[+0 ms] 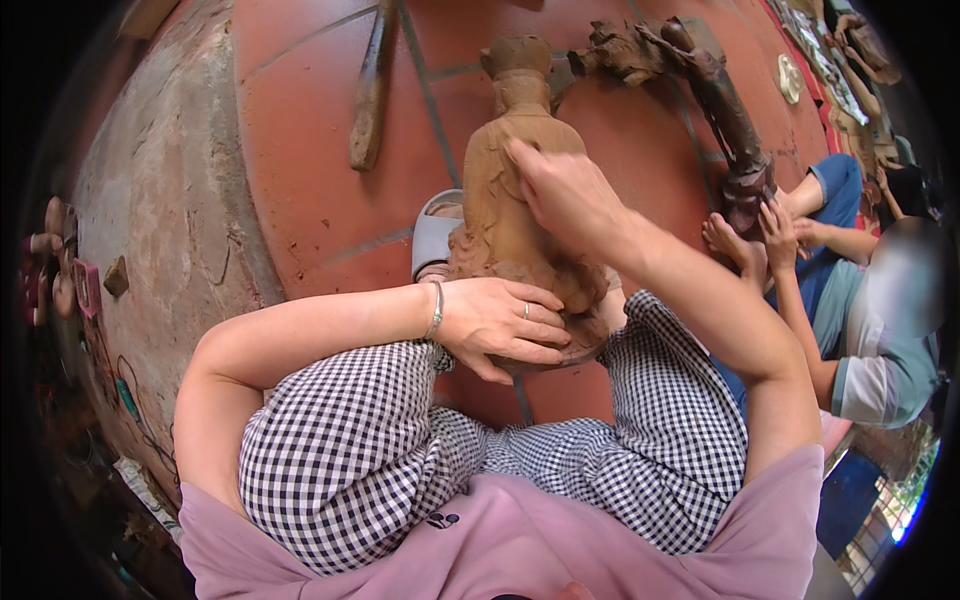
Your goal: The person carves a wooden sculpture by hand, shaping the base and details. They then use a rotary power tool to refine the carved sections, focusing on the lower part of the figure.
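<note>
A brown carved statue (497, 217) with a capped head and a rough, lumpy base lies between my legs, its head pointing away from me. My left hand (505, 322), with a ring and a bracelet, lies across the near end of its base, fingers stretched out and resting on it. Over the statue's upper right side, my right hand (566, 193) presses with its fingers curled and pinched together. Whatever those fingers hold, if anything, is too small or covered to make out.
A wooden-handled tool (372, 105) lies on the red tiled floor (310, 130) at the far left. Right of the statue is a dark, gnarled carved piece (728, 120), touched by another person's hand (780, 235). A grey concrete ledge (165, 190) runs along my left.
</note>
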